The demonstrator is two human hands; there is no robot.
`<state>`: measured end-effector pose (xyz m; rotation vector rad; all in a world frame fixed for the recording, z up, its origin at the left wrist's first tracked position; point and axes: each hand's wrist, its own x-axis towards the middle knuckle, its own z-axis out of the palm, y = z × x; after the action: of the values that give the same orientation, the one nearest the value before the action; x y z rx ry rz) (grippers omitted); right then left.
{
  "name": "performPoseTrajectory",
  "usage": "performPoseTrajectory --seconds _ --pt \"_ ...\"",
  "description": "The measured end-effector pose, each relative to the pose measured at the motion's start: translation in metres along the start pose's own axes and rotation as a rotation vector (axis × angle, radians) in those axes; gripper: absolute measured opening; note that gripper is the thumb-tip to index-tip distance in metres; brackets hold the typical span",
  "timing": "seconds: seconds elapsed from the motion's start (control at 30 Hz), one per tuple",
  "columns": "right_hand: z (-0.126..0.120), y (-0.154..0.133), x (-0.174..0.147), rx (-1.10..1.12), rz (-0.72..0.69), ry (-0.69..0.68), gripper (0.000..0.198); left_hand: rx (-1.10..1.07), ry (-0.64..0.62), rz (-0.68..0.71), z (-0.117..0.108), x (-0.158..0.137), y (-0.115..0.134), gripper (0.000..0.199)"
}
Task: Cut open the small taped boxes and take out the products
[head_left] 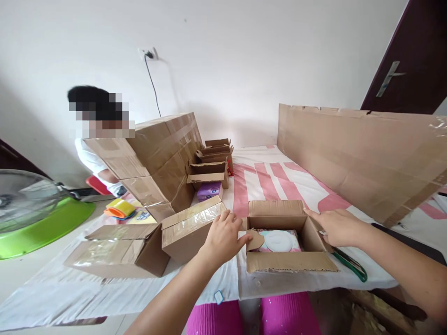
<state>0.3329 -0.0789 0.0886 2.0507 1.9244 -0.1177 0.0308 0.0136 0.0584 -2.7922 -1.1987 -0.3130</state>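
In front of me an open cardboard box (292,262) holds a pack of wipes (279,241) with a round white lid. My left hand (223,235) is at the box's left side, fingers apart, its thumb against the small left flap (255,240). Those fingers reach over the end of a taped box (188,232). On the other side, my right hand (337,227) rests at the right wall, index finger stretched towards the raised back flap (275,208). Its other fingers are bent and partly hidden. Beside it lies a green-handled tool (352,266), perhaps a cutter.
Another taped box (117,249) stands at left. Behind are a purple pack (209,191), several open boxes (207,172) and a tall cardboard partition (164,158). A cardboard panel (349,153) stands at right. A person (99,149) sits beyond the partition, near a green fan (52,232).
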Motion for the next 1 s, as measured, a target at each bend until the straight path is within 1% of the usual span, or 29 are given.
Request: performPoseTrajectory --seconds 0.07,0.13,0.2,0.27,0.33,0.4,0.43,0.5,0.53,0.6,0.67,0.73,0.77,0.83,0.87,0.9,0.97,1.0 --pt "0.011 0.01 0.005 0.076 0.003 -0.039 0.086 -0.04 -0.001 0.026 0.004 -0.001 0.0 0.031" --pt "0.023 0.017 0.01 0.16 -0.012 -0.013 0.082 -0.121 0.032 0.074 0.007 0.001 0.002 0.032" --pt "0.033 0.02 0.014 0.222 -0.035 0.027 0.079 -0.205 0.045 0.181 0.007 0.005 0.007 0.041" --pt "0.04 0.021 0.015 0.256 -0.055 0.033 0.079 -0.24 0.002 0.302 0.006 0.009 0.013 0.051" --pt "0.042 0.024 0.013 0.282 -0.069 0.034 0.078 -0.246 -0.072 0.359 0.003 0.011 0.015 0.051" --pt "0.043 0.031 0.01 0.311 -0.077 0.056 0.072 -0.277 -0.1 0.322 -0.001 0.012 0.012 0.04" --pt "0.042 0.035 0.009 0.33 -0.077 0.086 0.067 -0.307 -0.105 0.296 -0.003 0.011 0.008 0.031" --pt "0.041 0.043 0.005 0.372 -0.058 0.192 0.055 -0.369 -0.126 0.238 -0.008 0.009 -0.003 0.01" --pt "0.04 0.046 0.004 0.393 -0.041 0.259 0.05 -0.384 -0.149 0.21 -0.01 0.007 -0.01 0.006" --pt "0.035 0.044 0.001 0.439 -0.05 0.388 0.044 -0.37 -0.198 0.169 -0.014 0.006 -0.02 0.013" --pt "0.028 0.033 -0.002 0.498 -0.162 0.44 0.042 -0.322 -0.189 0.158 -0.015 0.007 -0.023 0.01" --pt "0.019 0.014 -0.001 0.549 -0.312 0.401 0.042 -0.283 -0.105 0.183 -0.014 0.01 -0.016 0.009" --pt "0.015 0.003 0.002 0.55 -0.355 0.359 0.042 -0.27 -0.062 0.207 -0.013 0.012 -0.011 0.013" --pt "0.008 -0.018 0.01 0.485 -0.363 0.256 0.037 -0.238 -0.032 0.263 -0.01 0.015 0.002 0.025" --pt "0.007 -0.027 0.016 0.423 -0.348 0.2 0.032 -0.214 -0.048 0.28 -0.007 0.017 0.007 0.038" --pt "0.007 -0.035 0.022 0.347 -0.333 0.153 0.031 -0.186 -0.077 0.284 -0.005 0.017 0.011 0.055" --pt "0.012 -0.047 0.033 0.187 -0.327 0.084 0.044 -0.138 -0.14 0.267 0.0 0.017 0.014 0.087" --pt "0.016 -0.051 0.038 0.121 -0.337 0.059 0.049 -0.119 -0.173 0.255 0.003 0.016 0.013 0.095"
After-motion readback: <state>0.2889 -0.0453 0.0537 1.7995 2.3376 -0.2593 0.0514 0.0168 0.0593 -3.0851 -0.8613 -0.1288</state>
